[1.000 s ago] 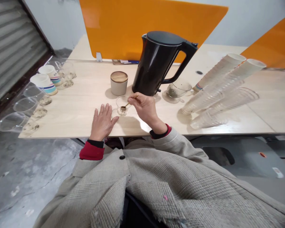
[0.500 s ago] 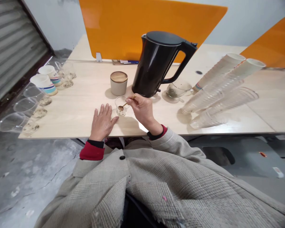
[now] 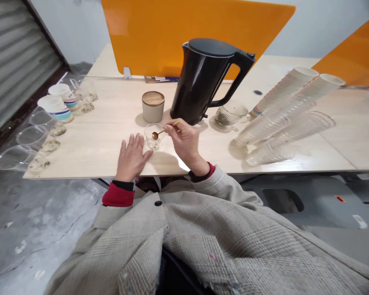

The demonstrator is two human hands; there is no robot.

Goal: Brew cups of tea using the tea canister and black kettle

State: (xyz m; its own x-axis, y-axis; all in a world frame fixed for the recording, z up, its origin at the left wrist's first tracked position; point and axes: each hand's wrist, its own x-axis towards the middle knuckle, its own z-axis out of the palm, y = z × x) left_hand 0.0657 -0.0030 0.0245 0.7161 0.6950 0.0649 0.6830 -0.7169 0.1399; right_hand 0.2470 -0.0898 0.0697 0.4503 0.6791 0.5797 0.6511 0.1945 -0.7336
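Note:
Pinched in the fingers of my right hand (image 3: 186, 143) is a small gold-coloured spoon (image 3: 155, 135), its bowl over the mouth of a clear plastic cup (image 3: 154, 144). Small dark bits lie at the bottom of that cup. My left hand (image 3: 132, 157) rests flat on the table with the fingers spread, just left of the cup. Behind the cup stands a grey canister (image 3: 153, 113) with a wooden lid on it. A tall black kettle (image 3: 199, 82) is upright behind my right hand.
Clear cups (image 3: 32, 137) and paper cups (image 3: 55, 108) line the table's left edge, dark bits in several clear ones. A ribbed glass cup (image 3: 229, 114) stands right of the kettle. Farther right are nested stacks of clear cups (image 3: 261, 131) and paper cups (image 3: 283, 90). An orange divider (image 3: 153, 37) stands behind.
The spoon has moved slightly left and up, and its bowl now looks emptied of the dark stuff. The cup appears shifted a little left. My left hand stays flat.

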